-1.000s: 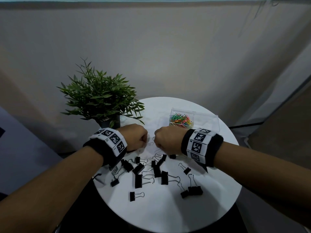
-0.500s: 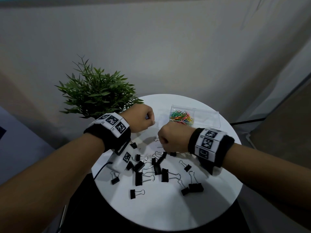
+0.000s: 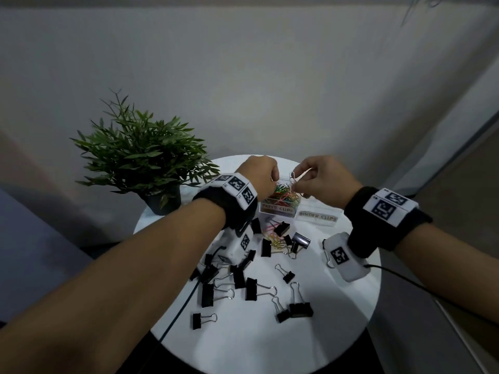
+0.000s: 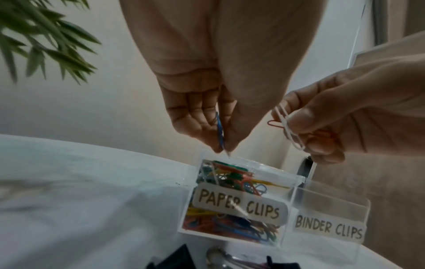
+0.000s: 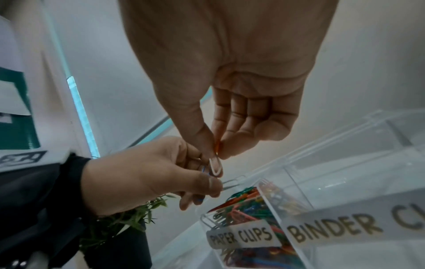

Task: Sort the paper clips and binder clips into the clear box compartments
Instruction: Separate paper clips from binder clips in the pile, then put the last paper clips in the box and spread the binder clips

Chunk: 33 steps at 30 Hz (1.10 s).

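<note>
A clear box (image 3: pixel 318 211) stands at the back of the round white table (image 3: pixel 243 344). Its left compartment, labelled PAPER CLIPS (image 4: pixel 239 205), holds coloured paper clips (image 3: pixel 282 197). The right one, labelled BINDER CLIPS (image 4: pixel 328 227), looks bare. Both hands hover over the left compartment. My left hand (image 3: pixel 260 175) pinches a blue paper clip (image 4: pixel 219 131). Between thumb and fingers, my right hand (image 3: pixel 316 179) pinches a white paper clip (image 4: pixel 289 127) and an orange-red one (image 4: pixel 274 123). Several black binder clips (image 3: pixel 253 288) lie on the table, with a few paper clips (image 3: pixel 274 236) among them.
A potted plant (image 3: pixel 143 160) stands at the table's back left, close to my left wrist. A black cable (image 3: pixel 178 309) runs off the front left edge. A wall rises right behind the table.
Both hands have lifted from the clip pile and moved back to above the paper clip compartment, each carrying paper clips. The head view has tilted down.
</note>
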Motion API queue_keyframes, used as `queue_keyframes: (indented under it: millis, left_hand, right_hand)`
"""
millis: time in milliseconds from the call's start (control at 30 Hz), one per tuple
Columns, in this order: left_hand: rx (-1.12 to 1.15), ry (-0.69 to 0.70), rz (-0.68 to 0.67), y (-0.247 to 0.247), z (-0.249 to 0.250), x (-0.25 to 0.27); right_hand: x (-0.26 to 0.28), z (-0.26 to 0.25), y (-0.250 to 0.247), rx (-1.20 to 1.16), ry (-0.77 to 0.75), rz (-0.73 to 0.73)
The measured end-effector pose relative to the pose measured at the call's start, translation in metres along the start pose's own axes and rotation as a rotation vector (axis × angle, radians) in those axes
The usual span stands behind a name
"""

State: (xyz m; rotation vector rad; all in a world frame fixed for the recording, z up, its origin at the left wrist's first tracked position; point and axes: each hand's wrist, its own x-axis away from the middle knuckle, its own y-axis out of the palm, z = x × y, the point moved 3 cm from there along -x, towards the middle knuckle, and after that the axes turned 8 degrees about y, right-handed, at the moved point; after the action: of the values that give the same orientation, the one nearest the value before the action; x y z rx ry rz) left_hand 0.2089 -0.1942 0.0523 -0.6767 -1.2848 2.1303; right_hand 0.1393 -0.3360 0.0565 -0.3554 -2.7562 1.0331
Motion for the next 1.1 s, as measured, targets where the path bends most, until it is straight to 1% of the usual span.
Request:
queue_keyframes:
  millis: [67,133,200,333,400,467,533,633,700,800,867,967,1100]
  left_hand:
    - [-0.012,-0.011,-0.036,0.003,0.001,-0.001]
    - [0.014,-0.013,-0.061,0.002,0.0,0.0]
    - [0.05,-0.019,-0.053,-0.004,-0.003,0.005]
    - [0.149,-0.028,0.016,-0.023,-0.009,0.027]
    - [0.16,-0.001,-0.008,-0.031,-0.009,0.046]
    - [0.159,0.036,-0.055,-0.037,-0.008,0.07]
    - [0.153,0.038,-0.092,-0.046,-0.008,0.097]
    - [0.178,0.011,-0.088,-0.059,-0.014,0.144]
    - [0.113,-0.042,-0.119,-0.06,-0.023,0.18]
    - [-0.168,-0.173,-0.276,-0.05,-0.036,0.232]
    - [-0.219,-0.281,-0.334,-0.043,-0.04,0.255]
    - [-0.179,-0.373,-0.286,-0.034,-0.048,0.266]
    - [-0.1,-0.424,-0.214,-0.018,-0.063,0.256]
  right_hand:
    - [-0.009,0.002,0.001,0.021,0.032,0.023]
    - [-0.017,0.001,0.005,0.096,0.052,0.044]
    - [-0.023,-0.003,0.01,0.174,0.063,0.04]
    - [-0.03,-0.01,0.022,0.308,0.082,-0.026]
    - [-0.03,-0.012,0.025,0.351,0.081,-0.026]
    - [-0.025,-0.013,0.025,0.374,0.06,-0.003]
    - [-0.012,-0.015,0.022,0.389,0.002,0.038]
    - [0.026,-0.022,0.021,0.406,-0.11,0.061]
    - [0.058,-0.021,0.025,0.448,-0.155,-0.022]
    - [0.107,-0.009,0.034,0.585,-0.178,-0.206]
    - [0.136,0.001,0.034,0.711,-0.169,-0.284]
    - [0.166,0.012,0.032,0.795,-0.126,-0.385]
    - [0.174,0.021,0.049,0.733,-0.117,-0.509]
